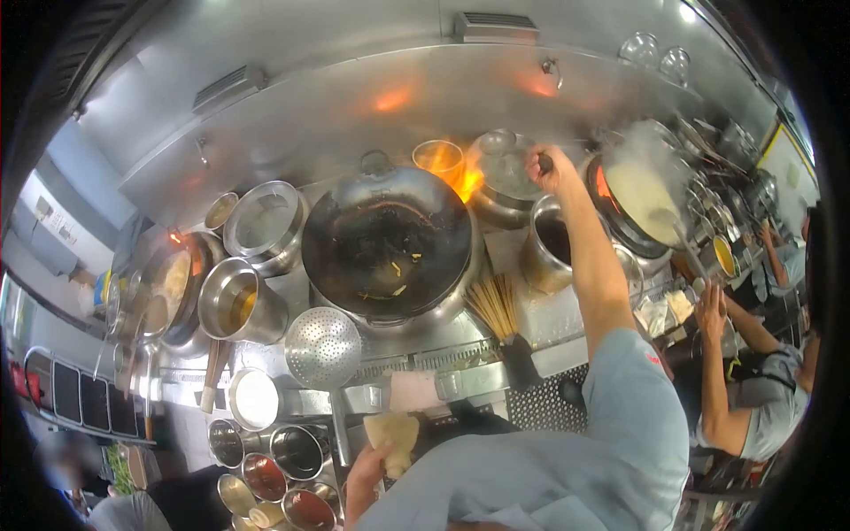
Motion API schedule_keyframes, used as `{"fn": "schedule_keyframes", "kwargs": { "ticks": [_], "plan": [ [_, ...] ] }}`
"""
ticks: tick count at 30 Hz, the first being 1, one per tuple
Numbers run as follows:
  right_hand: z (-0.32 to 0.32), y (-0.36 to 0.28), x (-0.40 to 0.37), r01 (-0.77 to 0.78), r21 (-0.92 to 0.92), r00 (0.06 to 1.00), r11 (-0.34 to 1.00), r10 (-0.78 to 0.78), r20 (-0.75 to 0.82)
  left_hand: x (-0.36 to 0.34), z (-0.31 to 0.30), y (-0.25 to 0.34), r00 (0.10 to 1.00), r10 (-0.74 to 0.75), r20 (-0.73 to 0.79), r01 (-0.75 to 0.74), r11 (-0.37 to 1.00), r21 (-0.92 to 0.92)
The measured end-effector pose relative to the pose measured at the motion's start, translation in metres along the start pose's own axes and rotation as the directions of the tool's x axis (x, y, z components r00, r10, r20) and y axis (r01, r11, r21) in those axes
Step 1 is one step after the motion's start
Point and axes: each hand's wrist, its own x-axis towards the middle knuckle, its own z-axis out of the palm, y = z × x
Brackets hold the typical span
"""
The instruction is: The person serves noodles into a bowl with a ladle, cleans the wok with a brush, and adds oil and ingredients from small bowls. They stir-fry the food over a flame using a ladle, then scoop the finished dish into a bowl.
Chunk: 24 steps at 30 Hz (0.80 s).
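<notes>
My right hand (551, 170) reaches far forward, its fingers closed round a dark-ended handle (544, 163) beside a steel pot of liquid (512, 173). What the handle belongs to, I cannot tell. Close to my body, my left hand (365, 482) grips a cream-coloured cloth (394, 432). The handle of a perforated skimmer (322, 347) runs down near that hand. In front of me a large dark wok (381, 234) holds a few food scraps. Flames (465, 181) rise behind its right side, and a bamboo brush (492, 303) lies at its lower right.
A steaming wok of pale liquid (639, 199) is at right, where a co-worker (761, 398) stands with a ladle. Steel pots (228, 305) and another wok (168, 279) stand at left. Sauce containers (266, 476) cluster at lower left, near another person (133, 509).
</notes>
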Motion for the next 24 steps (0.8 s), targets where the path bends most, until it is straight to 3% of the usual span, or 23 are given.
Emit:
{"fn": "schedule_keyframes", "kwargs": {
  "ticks": [1, 2, 4, 7, 9, 10, 11, 12, 13, 14, 15, 18, 19, 24],
  "plan": [
    [0.001, -0.006, 0.001, -0.007, -0.116, 0.997, 0.993, -0.002, -0.081, -0.002, 0.005, -0.006, 0.999, 0.031, -0.041, -0.034, 0.996, -0.084],
    [-0.002, -0.010, -0.002, 0.012, -0.381, 0.989, 0.925, -0.067, -0.131, -0.004, 0.007, -0.012, 0.998, 0.025, -0.064, -0.035, 0.988, -0.153],
    [0.003, -0.014, -0.022, 0.002, -0.816, 0.961, 0.579, -0.226, -0.158, -0.003, 0.015, -0.026, 0.995, 0.014, -0.102, -0.044, 0.954, -0.298],
    [-0.031, -0.019, -0.015, -0.087, -0.996, 0.894, -0.002, -0.441, -0.077, -0.008, 0.034, -0.033, 0.990, 0.042, -0.136, -0.080, 0.954, -0.288],
    [-0.051, -0.021, -0.009, -0.177, -0.971, 0.900, -0.158, -0.425, -0.095, -0.008, 0.040, -0.041, 0.978, 0.080, -0.194, -0.133, 0.951, -0.279],
    [-0.059, -0.022, -0.004, -0.193, -0.980, 0.918, -0.051, -0.362, -0.162, -0.010, 0.043, -0.045, 0.971, 0.092, -0.219, -0.151, 0.950, -0.273],
    [-0.067, -0.026, 0.000, -0.210, -0.962, 0.934, 0.172, -0.257, -0.250, -0.012, 0.046, -0.048, 0.972, 0.088, -0.217, -0.148, 0.950, -0.277],
    [-0.074, -0.030, 0.002, -0.217, -0.830, 0.942, 0.513, -0.114, -0.316, -0.015, 0.052, -0.045, 0.974, 0.082, -0.212, -0.141, 0.949, -0.280],
    [-0.083, -0.031, 0.001, -0.176, -0.548, 0.961, 0.817, 0.021, -0.277, -0.016, 0.056, -0.045, 0.976, 0.078, -0.202, -0.134, 0.950, -0.283],
    [-0.092, -0.029, -0.002, -0.125, -0.174, 0.981, 0.977, 0.096, -0.166, -0.015, 0.056, -0.046, 0.974, 0.076, -0.213, -0.134, 0.953, -0.272],
    [-0.095, -0.024, -0.010, -0.110, 0.141, 0.993, 0.984, 0.114, -0.023, -0.014, 0.055, -0.046, 0.972, 0.076, -0.222, -0.134, 0.956, -0.260],
    [-0.081, 0.001, -0.037, 0.040, 0.228, 0.999, 0.973, -0.041, 0.003, -0.004, 0.045, -0.049, 0.959, 0.136, -0.247, -0.182, 0.968, -0.173],
    [-0.065, 0.006, -0.053, 0.000, 0.321, 1.000, 0.947, 0.002, -0.006, -0.003, 0.046, -0.046, 0.954, 0.163, -0.252, -0.202, 0.970, -0.137],
    [-0.034, 0.019, -0.104, -0.048, 0.248, 0.995, 0.968, 0.024, 0.099, -0.005, 0.057, -0.011, 0.969, 0.219, -0.113, -0.226, 0.972, -0.058]
  ]
}}
